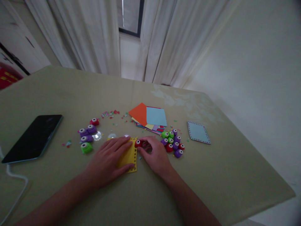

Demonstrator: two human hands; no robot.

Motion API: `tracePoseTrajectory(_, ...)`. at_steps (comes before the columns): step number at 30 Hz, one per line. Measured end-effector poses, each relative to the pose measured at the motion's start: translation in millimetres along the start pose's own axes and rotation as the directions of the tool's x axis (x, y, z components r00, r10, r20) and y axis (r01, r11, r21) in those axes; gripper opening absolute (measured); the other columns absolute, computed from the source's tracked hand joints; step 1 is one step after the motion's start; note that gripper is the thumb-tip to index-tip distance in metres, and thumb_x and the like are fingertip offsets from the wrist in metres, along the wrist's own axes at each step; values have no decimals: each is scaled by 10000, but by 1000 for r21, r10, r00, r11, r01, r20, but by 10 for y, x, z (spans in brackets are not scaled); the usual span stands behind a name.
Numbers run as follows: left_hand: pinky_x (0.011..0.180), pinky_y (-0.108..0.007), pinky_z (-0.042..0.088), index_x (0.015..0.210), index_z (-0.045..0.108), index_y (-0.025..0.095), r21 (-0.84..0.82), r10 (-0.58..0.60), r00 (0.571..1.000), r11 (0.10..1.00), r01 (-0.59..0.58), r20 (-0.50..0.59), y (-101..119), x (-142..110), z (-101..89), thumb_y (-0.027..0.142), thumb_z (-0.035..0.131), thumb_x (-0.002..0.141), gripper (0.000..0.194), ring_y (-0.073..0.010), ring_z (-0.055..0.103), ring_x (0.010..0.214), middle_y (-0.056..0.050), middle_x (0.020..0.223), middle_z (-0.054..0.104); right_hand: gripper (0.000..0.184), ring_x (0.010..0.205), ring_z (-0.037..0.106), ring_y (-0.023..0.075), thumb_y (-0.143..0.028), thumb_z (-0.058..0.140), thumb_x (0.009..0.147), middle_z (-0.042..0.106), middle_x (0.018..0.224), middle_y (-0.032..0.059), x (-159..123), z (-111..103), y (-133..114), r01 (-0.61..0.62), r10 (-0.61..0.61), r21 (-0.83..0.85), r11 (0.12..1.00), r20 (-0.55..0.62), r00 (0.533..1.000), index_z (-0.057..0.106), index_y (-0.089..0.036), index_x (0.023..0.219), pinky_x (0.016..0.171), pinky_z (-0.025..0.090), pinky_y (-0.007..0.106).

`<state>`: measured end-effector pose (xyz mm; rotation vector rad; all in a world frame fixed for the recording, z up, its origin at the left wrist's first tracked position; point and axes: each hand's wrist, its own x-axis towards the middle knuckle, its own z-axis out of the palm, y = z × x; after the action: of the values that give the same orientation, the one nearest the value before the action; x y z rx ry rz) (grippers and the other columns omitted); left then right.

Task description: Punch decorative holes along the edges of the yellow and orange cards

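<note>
Head View: Hand Placement at the Yellow Sheet

The left hand (pixel 109 160) lies palm down with fingers extended, flat on the yellow sheet (pixel 127 158); it grasps nothing. The sheet rests on the table (pixel 211 179) in front of the person, partly covered by that hand. Dark marks line its right edge.

The right hand (pixel 156 155) pinches a red one-eyed punch (pixel 138 143) between thumb and fingers. The punch sits at the sheet's right edge, near the upper corner. Whether its mechanism is pressed cannot be determined.

Surrounding items:
- Right-hand punch cluster (pixel 175 145): green, purple and red units, just beyond the right hand.
- Left-hand punch group (pixel 86 138): one red, three purple and one green unit, beside a clear disc (pixel 97 135).
- Paper stack (pixel 156 116): behind the hands, orange and light blue uppermost.
- Light blue card (pixel 198 132): far right, edges marked.
- Paper bits (pixel 110 113): scattered.
- Tablet (pixel 35 138): far left, with a white cable (pixel 18 176) close by.
</note>
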<state>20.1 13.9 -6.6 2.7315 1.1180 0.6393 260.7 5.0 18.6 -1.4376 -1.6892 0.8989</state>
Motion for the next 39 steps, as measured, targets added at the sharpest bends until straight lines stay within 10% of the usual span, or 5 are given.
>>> tracePoseTrajectory(26,1241,-516,380,1651,438,252,-66,-28,993,997,36,116,18,-1,-19,649,585,1045,739,-329,504,1507,-83,1677,522,264,952,756,191,-135,729,965,784,1124,84,-1,-64,14,109,-108,-2,994,82,991,779,-180,1220,909,611,323)
tracePoseTrajectory(39,1253,-517,371,1617,477,245,-83,-31,991,996,42,131,27,34,-39,652,590,1039,716,-322,525,1493,-89,1663,539,201,889,753,200,-357,744,961,814,994,72,111,-88,-14,-155,157,97,983,-15,988,778,-182,1054,807,601,319)
